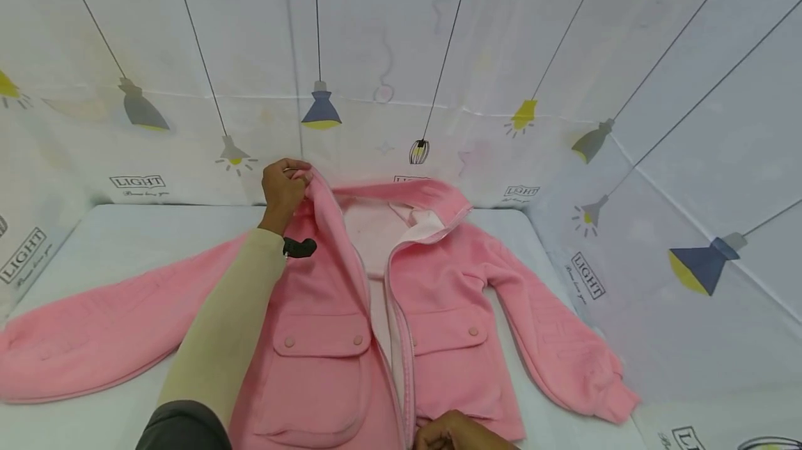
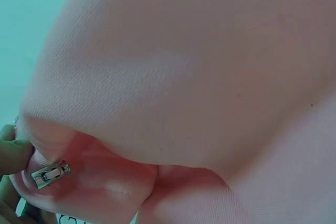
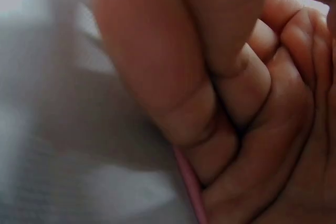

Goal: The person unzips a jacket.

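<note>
A pink zip-up jacket [image 1: 438, 276] lies spread on its back, front unzipped, showing a pale lining [image 1: 370, 227]. At the top left of the collar, my left hand [image 1: 283, 192] grips the collar edge and lifts it. The left wrist view shows a metal zipper pull [image 2: 51, 174] close to those fingers [image 2: 13, 156]; pale fabric fills most of that view. My right hand [image 1: 460, 434] is at the bottom hem beside the right-hand zipper edge. Its curled fingers [image 3: 194, 108] pinch the jacket, whose thin pink edge [image 3: 190, 184] shows beside them.
The jacket's sleeves [image 1: 119, 317] reach out to both sides over a white table [image 1: 169, 241]. Behind and to the right stand white sheets [image 1: 376, 39] printed with hanging lamps. Snap-buttoned pocket flaps [image 1: 322, 335] sit on the jacket's front.
</note>
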### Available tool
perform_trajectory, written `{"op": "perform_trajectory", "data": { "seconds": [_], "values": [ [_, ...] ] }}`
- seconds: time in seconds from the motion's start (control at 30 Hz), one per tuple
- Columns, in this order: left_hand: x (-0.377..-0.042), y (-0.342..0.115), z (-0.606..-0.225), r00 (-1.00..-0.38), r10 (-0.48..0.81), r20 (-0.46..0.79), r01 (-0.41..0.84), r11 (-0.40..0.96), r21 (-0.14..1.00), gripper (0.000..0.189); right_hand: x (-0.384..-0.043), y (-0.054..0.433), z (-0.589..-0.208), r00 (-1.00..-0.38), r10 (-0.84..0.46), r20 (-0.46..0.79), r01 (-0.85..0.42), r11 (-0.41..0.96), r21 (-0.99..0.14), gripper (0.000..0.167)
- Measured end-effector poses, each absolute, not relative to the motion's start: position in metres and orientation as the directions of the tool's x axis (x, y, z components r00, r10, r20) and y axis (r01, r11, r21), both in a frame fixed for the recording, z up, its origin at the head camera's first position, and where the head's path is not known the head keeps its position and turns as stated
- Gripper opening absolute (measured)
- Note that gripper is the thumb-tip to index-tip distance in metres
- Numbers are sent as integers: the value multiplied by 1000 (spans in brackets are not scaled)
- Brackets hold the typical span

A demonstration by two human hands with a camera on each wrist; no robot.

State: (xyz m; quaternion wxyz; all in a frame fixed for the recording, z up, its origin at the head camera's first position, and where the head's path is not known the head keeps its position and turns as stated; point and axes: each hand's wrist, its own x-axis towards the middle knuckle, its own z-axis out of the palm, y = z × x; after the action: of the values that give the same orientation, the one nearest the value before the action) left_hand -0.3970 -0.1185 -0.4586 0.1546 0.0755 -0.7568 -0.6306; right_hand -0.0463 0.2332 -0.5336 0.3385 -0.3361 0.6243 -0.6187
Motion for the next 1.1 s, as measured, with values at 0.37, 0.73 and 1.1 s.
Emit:
{"op": "perform_trajectory", "data": {
  "seconds": [0.37,0.73,1.1],
  "values": [
    [-399,-122,-463,-935,-318,155,99,184,978,11,-47,234,-524,-477,-876,-74,33,66,-997,26],
    [-399,-129,-463,-945,-284,159,97,220,971,13,-45,237,-520,-502,-841,-202,133,156,-979,28],
    [-385,-127,-458,-946,-179,270,170,438,883,20,-42,267,-492,-709,-695,-122,-112,281,-953,8]
  ]
}}
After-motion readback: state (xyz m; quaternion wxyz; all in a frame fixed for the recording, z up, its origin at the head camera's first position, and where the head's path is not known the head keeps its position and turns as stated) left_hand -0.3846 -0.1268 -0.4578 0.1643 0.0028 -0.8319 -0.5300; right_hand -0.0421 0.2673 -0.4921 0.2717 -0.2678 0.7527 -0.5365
